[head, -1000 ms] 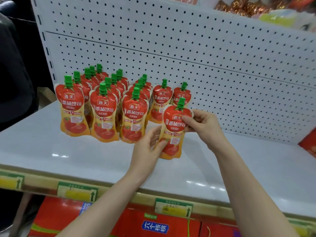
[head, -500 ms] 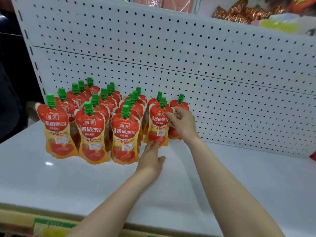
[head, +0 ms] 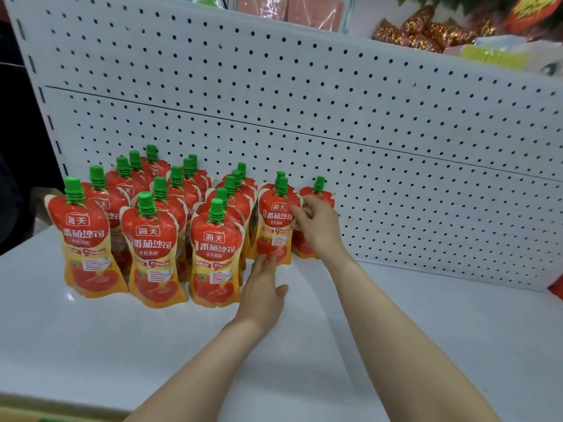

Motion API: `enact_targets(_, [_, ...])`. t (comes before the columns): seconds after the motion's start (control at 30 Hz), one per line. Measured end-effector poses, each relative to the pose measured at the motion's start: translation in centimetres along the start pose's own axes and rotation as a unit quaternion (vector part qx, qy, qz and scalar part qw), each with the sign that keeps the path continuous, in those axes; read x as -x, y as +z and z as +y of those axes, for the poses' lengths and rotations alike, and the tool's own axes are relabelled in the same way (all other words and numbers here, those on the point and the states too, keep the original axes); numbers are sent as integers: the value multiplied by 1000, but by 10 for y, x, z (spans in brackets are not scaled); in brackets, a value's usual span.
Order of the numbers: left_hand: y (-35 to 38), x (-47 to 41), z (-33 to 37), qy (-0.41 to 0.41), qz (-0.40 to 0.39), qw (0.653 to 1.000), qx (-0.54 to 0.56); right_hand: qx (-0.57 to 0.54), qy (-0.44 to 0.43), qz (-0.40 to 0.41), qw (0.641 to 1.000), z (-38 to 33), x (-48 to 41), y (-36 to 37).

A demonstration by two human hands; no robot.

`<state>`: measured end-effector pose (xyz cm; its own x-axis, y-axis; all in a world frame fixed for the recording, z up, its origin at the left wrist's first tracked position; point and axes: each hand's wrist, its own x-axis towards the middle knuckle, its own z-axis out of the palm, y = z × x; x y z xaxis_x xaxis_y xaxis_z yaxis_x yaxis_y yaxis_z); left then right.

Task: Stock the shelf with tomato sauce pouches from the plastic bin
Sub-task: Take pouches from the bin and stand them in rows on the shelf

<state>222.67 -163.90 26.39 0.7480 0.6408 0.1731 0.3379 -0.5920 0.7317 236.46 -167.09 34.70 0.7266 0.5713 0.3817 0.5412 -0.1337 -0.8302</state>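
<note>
Several red and orange tomato sauce pouches with green caps stand in rows at the back left of the white shelf [head: 396, 315]. The newest pouch [head: 275, 226] stands upright at the front of the fourth row. My right hand [head: 316, 226] pinches its upper right edge. My left hand [head: 265, 290] lies with straight fingers touching its bottom edge. Another pouch [head: 318, 193] stands to the right, half hidden behind my right hand. The plastic bin is out of view.
A white pegboard back wall [head: 396, 166] rises right behind the rows. The upper shelf carries gold-wrapped sweets [head: 420, 32] and other packets. Something red [head: 556, 287] shows at the right edge. Bare shelf spreads to the right and front.
The pouch went from held in front of the rows to standing in the fourth row. My left hand slid from its side down to its base. The view moved closer.
</note>
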Motion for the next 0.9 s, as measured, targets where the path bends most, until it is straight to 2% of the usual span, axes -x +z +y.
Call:
enact_targets(0.53, [-4, 1, -2, -9, -19, 1000, -3, 83, 4, -9, 997, -9, 4, -15])
enact_targets(0.73, [-11, 9, 10, -11, -15, 999, 26, 168, 11, 3, 986, -22, 43, -49])
enact_targets(0.9, [-22, 39, 40, 59, 5, 994, 88, 228, -7, 14, 974, -16, 111, -101])
